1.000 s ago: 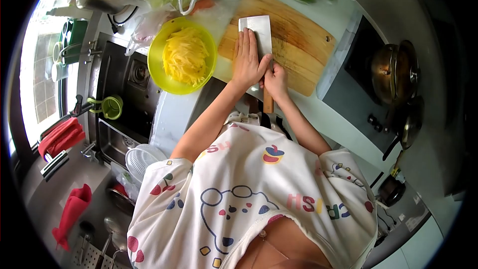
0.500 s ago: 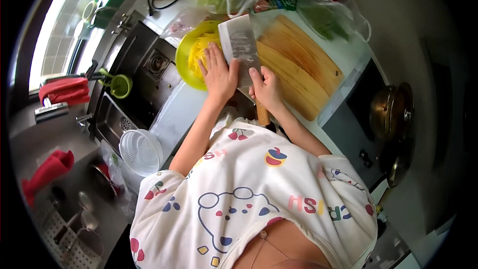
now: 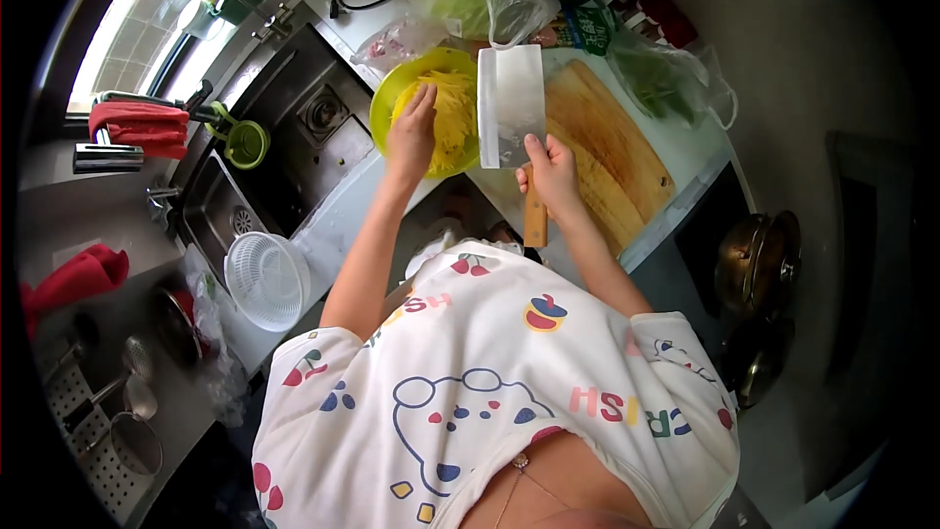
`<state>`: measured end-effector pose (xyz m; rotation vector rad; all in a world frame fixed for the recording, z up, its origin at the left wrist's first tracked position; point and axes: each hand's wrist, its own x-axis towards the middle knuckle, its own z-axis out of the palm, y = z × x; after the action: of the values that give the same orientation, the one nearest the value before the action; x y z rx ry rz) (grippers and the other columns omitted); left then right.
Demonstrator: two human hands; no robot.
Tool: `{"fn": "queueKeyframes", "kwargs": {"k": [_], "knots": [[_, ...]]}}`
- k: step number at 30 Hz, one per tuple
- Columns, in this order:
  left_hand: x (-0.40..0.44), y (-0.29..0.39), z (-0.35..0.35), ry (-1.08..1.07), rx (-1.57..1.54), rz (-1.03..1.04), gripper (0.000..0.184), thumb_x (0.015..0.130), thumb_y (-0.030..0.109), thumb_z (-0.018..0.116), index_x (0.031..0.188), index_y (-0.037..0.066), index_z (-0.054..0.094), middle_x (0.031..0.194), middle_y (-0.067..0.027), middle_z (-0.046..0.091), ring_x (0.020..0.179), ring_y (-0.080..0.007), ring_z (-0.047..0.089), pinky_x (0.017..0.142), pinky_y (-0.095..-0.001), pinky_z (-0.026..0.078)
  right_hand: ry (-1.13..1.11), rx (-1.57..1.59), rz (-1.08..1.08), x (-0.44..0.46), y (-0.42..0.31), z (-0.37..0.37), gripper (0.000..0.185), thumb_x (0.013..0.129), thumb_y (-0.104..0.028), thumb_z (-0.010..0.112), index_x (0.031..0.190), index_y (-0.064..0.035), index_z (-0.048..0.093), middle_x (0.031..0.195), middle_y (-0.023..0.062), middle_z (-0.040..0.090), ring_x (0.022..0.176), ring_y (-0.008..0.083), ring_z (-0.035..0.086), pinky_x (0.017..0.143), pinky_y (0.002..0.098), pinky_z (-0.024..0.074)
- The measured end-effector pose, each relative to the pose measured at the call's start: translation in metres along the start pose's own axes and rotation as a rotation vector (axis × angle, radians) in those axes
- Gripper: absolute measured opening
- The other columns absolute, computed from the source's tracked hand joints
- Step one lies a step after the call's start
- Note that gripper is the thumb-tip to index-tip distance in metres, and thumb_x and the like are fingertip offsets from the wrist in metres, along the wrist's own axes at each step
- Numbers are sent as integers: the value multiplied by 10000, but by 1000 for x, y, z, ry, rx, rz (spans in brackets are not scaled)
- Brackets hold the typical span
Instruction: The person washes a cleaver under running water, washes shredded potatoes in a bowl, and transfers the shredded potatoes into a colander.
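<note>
My right hand (image 3: pixel 550 176) is wrapped round the wooden handle of a cleaver (image 3: pixel 514 103), its thumb at the base of the blade. The broad blade points away from me, nearly upright in view, between the bowl and the cutting board (image 3: pixel 612 152); small wet bits cling to it. My left hand (image 3: pixel 411 142) is over the yellow-green bowl (image 3: pixel 384 98), its fingers stretched out close together at the yellow shreds (image 3: pixel 450 118) inside. The thumb of that hand is hidden.
Left of the bowl is a dark sink (image 3: pixel 294 137) with a green strainer cup (image 3: pixel 247 144). A white plastic basket (image 3: pixel 266 279) stands nearer me. Plastic bags of greens (image 3: pixel 656 78) lie behind the board. A lidded pot (image 3: pixel 746 264) stands at right.
My left hand has moved off the blade's face to the shreds in the bowl. The cleaver has shifted right and turned more upright in my right hand. The view has shifted slightly.
</note>
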<state>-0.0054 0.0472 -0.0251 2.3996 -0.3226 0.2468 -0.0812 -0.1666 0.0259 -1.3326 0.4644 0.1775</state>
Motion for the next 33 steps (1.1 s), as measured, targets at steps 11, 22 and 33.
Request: {"fn": "queueKeyframes", "kwargs": {"k": [11,22,33], "knots": [[11,0,-14,79,-107,140,197,807,43,683,1002,47,709,879,-141,693,717,-248,673,657,-305,524,23,83,134,-7,-14,-8,223,967,-223,549,827,-54,508,702,13,549,484,106,518,411,249,405],[6,-34,-79,215,-336,-190,177,915,127,632,1045,26,697,848,-86,693,710,-107,626,662,-238,495,-231,-262,25,-19,-26,26,91,937,-122,574,881,-52,555,673,-21,528,490,64,493,420,223,380],[-37,-128,-199,637,-66,-443,302,960,208,522,1187,44,634,1023,-160,687,876,-236,673,776,-310,504,-712,-253,72,9,-10,157,148,962,-163,524,883,-38,520,661,-3,525,504,70,535,430,227,434]]}}
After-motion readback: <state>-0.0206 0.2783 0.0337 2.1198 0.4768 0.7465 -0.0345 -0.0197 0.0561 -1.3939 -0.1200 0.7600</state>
